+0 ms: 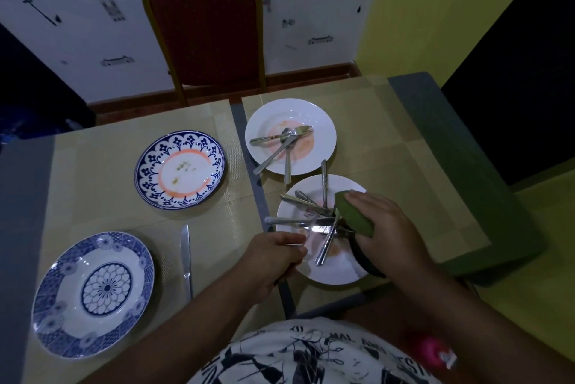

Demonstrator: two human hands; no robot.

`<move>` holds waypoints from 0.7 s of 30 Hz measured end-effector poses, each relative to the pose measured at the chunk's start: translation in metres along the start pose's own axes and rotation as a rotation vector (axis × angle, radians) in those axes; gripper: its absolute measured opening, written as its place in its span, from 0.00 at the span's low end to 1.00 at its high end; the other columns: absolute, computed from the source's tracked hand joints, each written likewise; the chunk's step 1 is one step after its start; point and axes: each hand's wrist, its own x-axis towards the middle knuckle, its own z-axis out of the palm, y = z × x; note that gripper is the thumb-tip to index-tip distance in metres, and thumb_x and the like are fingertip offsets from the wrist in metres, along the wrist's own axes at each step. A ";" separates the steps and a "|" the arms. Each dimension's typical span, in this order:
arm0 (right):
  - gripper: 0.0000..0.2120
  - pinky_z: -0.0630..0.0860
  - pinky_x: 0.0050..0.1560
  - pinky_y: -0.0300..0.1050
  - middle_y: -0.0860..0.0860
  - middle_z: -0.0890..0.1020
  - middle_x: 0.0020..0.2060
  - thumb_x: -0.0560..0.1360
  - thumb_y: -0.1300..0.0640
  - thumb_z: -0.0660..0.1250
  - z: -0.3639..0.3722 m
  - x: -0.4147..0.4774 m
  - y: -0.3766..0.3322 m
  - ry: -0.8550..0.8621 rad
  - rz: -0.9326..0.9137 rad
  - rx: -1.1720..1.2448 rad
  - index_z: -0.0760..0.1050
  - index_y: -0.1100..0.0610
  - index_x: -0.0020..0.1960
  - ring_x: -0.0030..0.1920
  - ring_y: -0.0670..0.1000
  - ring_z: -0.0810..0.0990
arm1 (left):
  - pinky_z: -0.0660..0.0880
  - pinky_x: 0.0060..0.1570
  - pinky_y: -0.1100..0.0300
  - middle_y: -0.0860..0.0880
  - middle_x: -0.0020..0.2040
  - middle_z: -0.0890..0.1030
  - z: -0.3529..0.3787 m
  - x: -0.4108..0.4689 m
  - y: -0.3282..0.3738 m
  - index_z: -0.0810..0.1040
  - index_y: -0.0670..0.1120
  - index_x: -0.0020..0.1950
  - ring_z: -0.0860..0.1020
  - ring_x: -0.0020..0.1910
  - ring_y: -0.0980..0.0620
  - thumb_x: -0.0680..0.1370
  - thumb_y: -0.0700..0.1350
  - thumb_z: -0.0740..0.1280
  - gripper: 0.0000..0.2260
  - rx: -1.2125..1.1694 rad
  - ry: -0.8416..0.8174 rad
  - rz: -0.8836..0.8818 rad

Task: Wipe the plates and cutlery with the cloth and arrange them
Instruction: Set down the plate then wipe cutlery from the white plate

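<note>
My right hand squeezes the green cloth over the near white plate by the table's near edge. My left hand is closed around a knife from the cutlery pile there. Another knife lies beside the blue plate at the near left corner.

the only lettering is black print on the person's white shirt, broken by folds and the frame edge; scattered letters show, but no whole word can be read.
</note>
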 end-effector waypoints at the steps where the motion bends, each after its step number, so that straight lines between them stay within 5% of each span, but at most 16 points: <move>1: 0.34 0.67 0.69 0.44 0.47 0.77 0.65 0.65 0.69 0.72 0.001 -0.003 -0.004 0.007 -0.025 -0.004 0.74 0.53 0.69 0.67 0.49 0.72 | 0.76 0.34 0.62 0.39 0.44 0.84 0.000 0.001 0.001 0.83 0.43 0.57 0.78 0.34 0.51 0.75 0.36 0.72 0.11 -0.004 0.013 -0.001; 9: 0.37 0.67 0.68 0.45 0.44 0.71 0.70 0.64 0.65 0.72 0.027 -0.019 -0.013 -0.215 -0.298 -0.090 0.71 0.50 0.71 0.72 0.48 0.66 | 0.73 0.27 0.65 0.43 0.34 0.80 0.010 -0.003 0.000 0.84 0.39 0.47 0.75 0.27 0.54 0.77 0.32 0.68 0.06 -0.054 -0.004 0.053; 16: 0.35 0.66 0.68 0.42 0.46 0.76 0.66 0.64 0.70 0.69 0.023 0.000 0.009 -0.067 0.012 -0.080 0.73 0.51 0.69 0.67 0.51 0.72 | 0.76 0.37 0.60 0.41 0.41 0.84 0.004 -0.007 -0.012 0.84 0.40 0.53 0.79 0.38 0.50 0.78 0.35 0.68 0.07 -0.043 0.011 0.009; 21: 0.33 0.64 0.66 0.39 0.50 0.78 0.64 0.64 0.72 0.69 0.010 -0.004 0.006 0.031 0.000 -0.030 0.75 0.56 0.68 0.64 0.52 0.75 | 0.73 0.41 0.60 0.46 0.49 0.85 0.003 -0.001 -0.006 0.84 0.44 0.57 0.77 0.43 0.51 0.81 0.43 0.66 0.09 0.022 0.056 0.056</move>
